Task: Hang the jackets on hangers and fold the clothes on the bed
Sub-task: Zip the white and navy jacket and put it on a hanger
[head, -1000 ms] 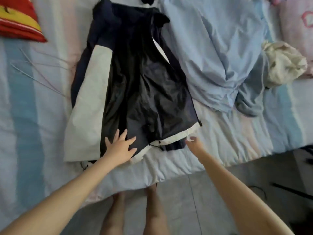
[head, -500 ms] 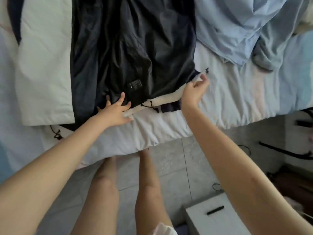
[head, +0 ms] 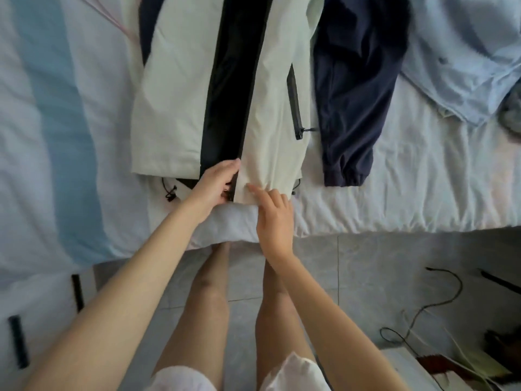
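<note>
A white and navy jacket lies front-up on the striped bed, hem toward me, its dark lining showing in a strip between the two white front panels. My left hand grips the bottom of the right panel's dark front edge at the hem. My right hand rests on that panel's hem, forefinger stretched out onto the white cloth. The jacket's navy sleeve lies to the right, cuff near the bed edge. A light blue shirt is crumpled at the upper right.
The bed edge runs across the middle of the view, with grey tiled floor below it and my bare legs against the bed. A black cable and clutter lie on the floor at right. A thin pink hanger wire shows at top left.
The right front panel has been folded over the open lining, so the jacket now lies nearly closed. Both hands have come together at the hem's centre. The view has tilted down.
</note>
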`<state>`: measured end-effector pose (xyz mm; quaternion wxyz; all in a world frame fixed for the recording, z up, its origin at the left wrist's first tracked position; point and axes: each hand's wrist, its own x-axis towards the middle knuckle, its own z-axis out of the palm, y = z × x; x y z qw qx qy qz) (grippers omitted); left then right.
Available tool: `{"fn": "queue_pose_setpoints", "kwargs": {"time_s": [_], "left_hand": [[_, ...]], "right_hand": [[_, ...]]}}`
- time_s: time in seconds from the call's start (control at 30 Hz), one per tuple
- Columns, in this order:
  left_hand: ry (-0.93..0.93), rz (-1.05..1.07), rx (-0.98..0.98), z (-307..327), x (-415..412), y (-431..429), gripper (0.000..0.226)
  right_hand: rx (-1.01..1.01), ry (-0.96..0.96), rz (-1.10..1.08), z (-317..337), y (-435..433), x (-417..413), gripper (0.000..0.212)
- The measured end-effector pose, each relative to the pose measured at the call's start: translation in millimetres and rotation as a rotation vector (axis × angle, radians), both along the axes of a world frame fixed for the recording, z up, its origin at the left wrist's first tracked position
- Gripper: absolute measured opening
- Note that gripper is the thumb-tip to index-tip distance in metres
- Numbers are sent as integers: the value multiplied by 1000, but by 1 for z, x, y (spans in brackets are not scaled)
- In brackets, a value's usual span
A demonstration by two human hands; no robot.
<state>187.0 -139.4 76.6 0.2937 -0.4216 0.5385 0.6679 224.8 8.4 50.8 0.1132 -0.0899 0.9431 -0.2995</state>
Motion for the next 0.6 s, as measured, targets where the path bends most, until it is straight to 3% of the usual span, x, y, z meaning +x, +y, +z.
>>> {"fn": "queue_pose_setpoints", "kwargs": {"time_s": [0.07,0.2,0.3,0.37,0.47,0.53,0.6], "left_hand": [[91,-85,-179,-1,13,6,13],[141,146,-249,3,30,12,13],[163,233,-315,5,41,7,15],[198,250,-396,6,48,3,18],[324,241,-471,11,57,1,17],[403,251,-492,16,61,0,18],[501,208,-555,20,64,-2,16]], "right_hand": [[-20,-24,-21,-1,0,4,47],[-151,-180,-86,4,4,10,28],[-349,-484,-405,17,-4,8,5],[-475,-810,-620,23,-11,0,18],[-751,-1341,-747,29,-21,-14,48],[-948,-1523,-778,34,-33,-19,59],[-1050,-1598,-789,37,-46,-21,54]]}}
